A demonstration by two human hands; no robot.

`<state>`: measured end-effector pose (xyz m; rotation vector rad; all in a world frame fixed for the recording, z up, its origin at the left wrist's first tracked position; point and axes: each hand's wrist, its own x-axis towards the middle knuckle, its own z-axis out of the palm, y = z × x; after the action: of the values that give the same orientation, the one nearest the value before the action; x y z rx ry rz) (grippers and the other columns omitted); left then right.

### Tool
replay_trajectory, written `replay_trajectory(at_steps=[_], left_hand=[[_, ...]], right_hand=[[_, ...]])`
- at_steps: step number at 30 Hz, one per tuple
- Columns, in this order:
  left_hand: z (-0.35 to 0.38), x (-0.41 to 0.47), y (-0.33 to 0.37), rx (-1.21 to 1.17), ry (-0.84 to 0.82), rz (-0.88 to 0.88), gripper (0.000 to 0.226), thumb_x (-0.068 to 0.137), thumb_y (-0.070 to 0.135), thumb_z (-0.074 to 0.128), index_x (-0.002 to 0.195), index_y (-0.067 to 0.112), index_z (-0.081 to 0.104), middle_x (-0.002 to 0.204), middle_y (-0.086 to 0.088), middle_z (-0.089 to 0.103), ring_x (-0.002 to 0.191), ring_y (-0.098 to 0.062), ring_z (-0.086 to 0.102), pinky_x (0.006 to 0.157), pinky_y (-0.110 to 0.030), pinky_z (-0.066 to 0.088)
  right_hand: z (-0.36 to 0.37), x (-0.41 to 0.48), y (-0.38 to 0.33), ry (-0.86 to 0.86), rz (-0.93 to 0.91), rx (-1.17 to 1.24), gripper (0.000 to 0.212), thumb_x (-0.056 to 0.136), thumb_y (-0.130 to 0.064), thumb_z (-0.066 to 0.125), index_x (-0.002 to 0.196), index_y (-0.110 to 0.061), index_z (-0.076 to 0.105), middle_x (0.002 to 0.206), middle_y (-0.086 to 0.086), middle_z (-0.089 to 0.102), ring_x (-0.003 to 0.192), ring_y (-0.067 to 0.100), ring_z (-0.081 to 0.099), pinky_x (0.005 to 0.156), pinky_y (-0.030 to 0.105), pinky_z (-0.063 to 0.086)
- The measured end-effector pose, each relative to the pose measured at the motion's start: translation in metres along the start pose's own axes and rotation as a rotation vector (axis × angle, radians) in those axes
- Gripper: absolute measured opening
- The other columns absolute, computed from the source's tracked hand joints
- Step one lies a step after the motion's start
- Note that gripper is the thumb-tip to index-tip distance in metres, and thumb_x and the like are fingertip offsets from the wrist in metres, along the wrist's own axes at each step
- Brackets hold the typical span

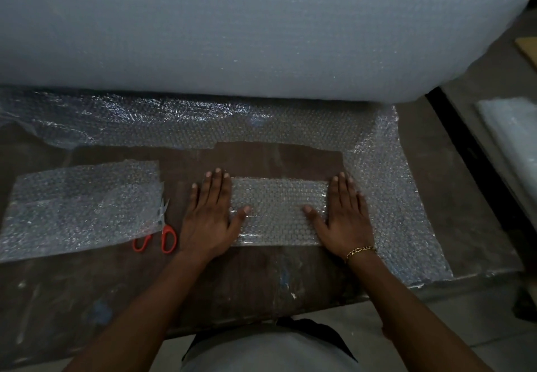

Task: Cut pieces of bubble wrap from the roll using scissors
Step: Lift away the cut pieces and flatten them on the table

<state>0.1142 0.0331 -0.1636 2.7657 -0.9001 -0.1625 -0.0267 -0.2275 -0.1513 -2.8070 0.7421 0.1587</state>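
Note:
A huge bubble wrap roll [261,31] fills the back of the dark wooden table [261,278]. Its loose sheet [383,197] runs forward on the right, with a rectangular gap cut out of it. A small cut piece of bubble wrap [279,211] lies flat in the middle. My left hand [210,220] presses flat on its left end and my right hand [344,217] presses flat on its right end, fingers straight. Red-handled scissors [162,235] lie on the table left of my left hand, blades partly under a pile of cut pieces [78,206].
The table's front edge is near my body, and its right edge lies just past the loose sheet. Right of the table stand a dark frame [476,153] and a pale wrapped stack [514,136].

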Motion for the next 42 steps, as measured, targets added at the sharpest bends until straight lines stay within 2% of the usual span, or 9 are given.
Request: replay_trajectory(at_steps=[7, 11, 16, 22, 26, 29, 32, 39, 42], left_hand=[[-0.002, 0.001, 0.003, 0.016, -0.011, -0.046, 0.094, 0.095, 0.076, 0.010, 0.162, 0.010, 0.002, 0.170, -0.011, -0.002, 0.157, -0.024, -0.008, 0.127, -0.047, -0.007], [-0.012, -0.001, 0.006, -0.059, -0.011, -0.077, 0.096, 0.091, 0.080, 0.003, 0.163, 0.017, -0.001, 0.171, -0.005, -0.008, 0.156, -0.019, -0.015, 0.125, -0.049, -0.011], [-0.026, -0.014, 0.012, -0.171, 0.168, -0.135, 0.073, 0.093, 0.069, 0.035, 0.148, 0.022, 0.045, 0.160, -0.006, 0.035, 0.147, -0.028, 0.029, 0.114, -0.052, 0.029], [-0.033, -0.019, 0.008, -0.245, 0.234, -0.159, 0.058, 0.086, 0.056, 0.045, 0.129, 0.021, 0.061, 0.128, -0.004, 0.059, 0.116, -0.029, 0.052, 0.095, -0.046, 0.043], [-0.039, -0.020, 0.003, -0.320, 0.238, -0.183, 0.054, 0.088, 0.057, 0.046, 0.126, 0.021, 0.063, 0.123, -0.003, 0.061, 0.114, -0.026, 0.054, 0.095, -0.044, 0.046], [-0.040, -0.020, 0.002, -0.341, 0.237, -0.183, 0.047, 0.091, 0.054, 0.051, 0.123, 0.021, 0.063, 0.122, -0.001, 0.061, 0.114, -0.022, 0.054, 0.095, -0.039, 0.046], [-0.039, -0.018, 0.003, -0.388, 0.213, -0.192, 0.043, 0.091, 0.049, 0.055, 0.122, 0.021, 0.063, 0.121, 0.000, 0.061, 0.112, -0.020, 0.056, 0.091, -0.033, 0.044], [-0.035, -0.011, 0.020, -0.514, 0.159, -0.273, 0.046, 0.091, 0.041, 0.068, 0.129, 0.018, 0.056, 0.129, -0.007, 0.050, 0.116, -0.026, 0.052, 0.093, -0.040, 0.047], [-0.039, -0.005, 0.033, -0.816, 0.092, -0.368, 0.050, 0.093, 0.034, 0.071, 0.137, 0.020, 0.052, 0.133, -0.002, 0.051, 0.116, -0.018, 0.054, 0.091, -0.032, 0.046]], right_hand=[[-0.002, 0.001, -0.003, -0.011, 0.008, -0.008, 0.097, 0.091, -0.081, 0.006, 0.160, -0.013, -0.006, 0.169, 0.005, -0.011, 0.153, 0.018, -0.020, 0.125, 0.049, -0.004], [-0.014, 0.000, -0.009, -0.001, -0.039, -0.022, 0.093, 0.093, -0.079, 0.017, 0.161, -0.017, 0.004, 0.169, 0.006, -0.001, 0.156, 0.025, -0.004, 0.124, 0.051, -0.001], [-0.037, 0.025, -0.033, -0.007, -0.280, 0.043, 0.069, 0.088, -0.052, 0.057, 0.147, -0.020, 0.042, 0.149, 0.005, 0.045, 0.133, 0.031, 0.043, 0.106, 0.046, 0.034], [-0.054, 0.062, -0.059, -0.271, -0.372, -0.048, 0.083, 0.069, -0.050, 0.052, 0.148, -0.029, 0.039, 0.138, 0.007, 0.047, 0.129, 0.032, 0.041, 0.101, 0.043, 0.040], [-0.062, 0.071, -0.066, -0.388, -0.336, -0.014, 0.063, 0.079, -0.040, 0.068, 0.137, -0.027, 0.047, 0.125, 0.004, 0.057, 0.111, 0.027, 0.056, 0.085, 0.034, 0.045], [-0.065, 0.068, -0.071, -0.456, -0.331, 0.107, 0.027, 0.083, -0.026, 0.071, 0.105, -0.019, 0.057, 0.088, -0.005, 0.055, 0.085, 0.021, 0.053, 0.061, 0.026, 0.034], [-0.066, 0.065, -0.068, -0.462, -0.258, 0.270, 0.013, 0.084, -0.023, 0.070, 0.087, -0.020, 0.058, 0.079, -0.003, 0.055, 0.074, 0.018, 0.052, 0.059, 0.028, 0.034], [-0.053, 0.036, -0.061, -0.352, 0.107, 1.014, 0.023, 0.090, 0.006, 0.063, 0.097, -0.015, 0.062, 0.086, 0.000, 0.064, 0.076, 0.015, 0.061, 0.058, 0.014, 0.049], [-0.040, 0.026, -0.057, -0.284, 0.185, 1.281, 0.029, 0.089, 0.008, 0.064, 0.100, -0.018, 0.061, 0.096, 0.002, 0.069, 0.081, 0.012, 0.069, 0.066, 0.019, 0.054]])
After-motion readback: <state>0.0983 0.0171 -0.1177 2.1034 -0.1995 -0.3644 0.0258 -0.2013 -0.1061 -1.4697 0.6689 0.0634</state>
